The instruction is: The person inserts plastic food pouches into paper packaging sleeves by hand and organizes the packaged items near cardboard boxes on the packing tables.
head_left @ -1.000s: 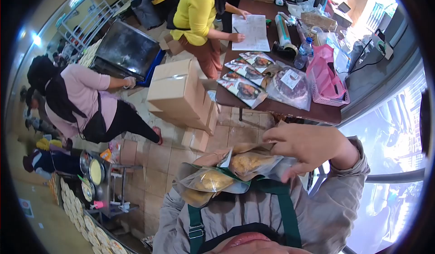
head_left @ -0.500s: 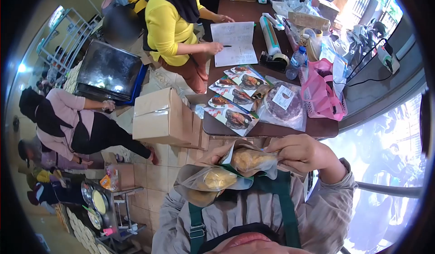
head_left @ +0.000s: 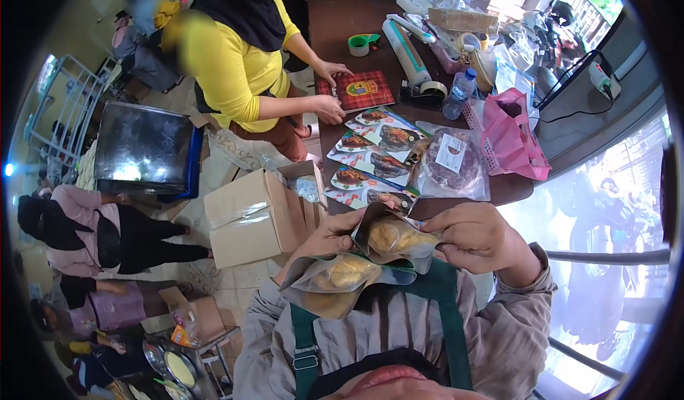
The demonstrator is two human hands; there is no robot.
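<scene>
My left hand is closed around clear-fronted plastic pouches held in front of my chest. One pouch stands with its mouth toward the table and shows golden-brown food inside. Another pouch with similar food hangs lower left, against my apron. My right hand pinches the right edge of the upper pouch between thumb and fingers. Beyond my hands, several printed food packs overlap on the brown table. Beside them lies a clear bag with a dark round item and a white label.
A person in yellow stands at the table with both hands at a red plaid book. A water bottle, pink bag, tape dispenser and sealer stand nearby. Left is a cardboard box; other people work farther left.
The person in yellow has closed the open book, so its red cover shows, and a green tape roll is now visible. My hands still hold the pouches. The view has shifted slightly.
</scene>
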